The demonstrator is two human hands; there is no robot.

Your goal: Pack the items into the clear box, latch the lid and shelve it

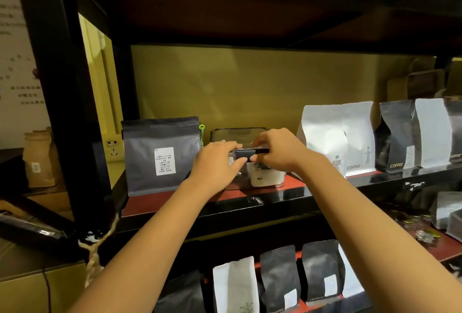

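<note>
The clear box (pixel 267 179) stands on the middle shelf (pixel 250 199) between a grey bag and a white bag. Its dark-framed lid (pixel 236 134) lies on top, and a white item shows through the front wall. A black latch (pixel 246 154) sits at the front edge of the lid. My left hand (pixel 218 160) grips the latch from the left with thumb and fingers. My right hand (pixel 277 151) pinches the same latch from the right. Both hands hide most of the box front.
A grey labelled coffee bag (pixel 161 156) stands left of the box, a white one (pixel 336 137) right of it, then black and white bags (pixel 410 135). More bags (pixel 277 280) fill the lower shelf. The black shelf post (pixel 65 93) rises at left; cardboard boxes (pixel 37 285) sit below left.
</note>
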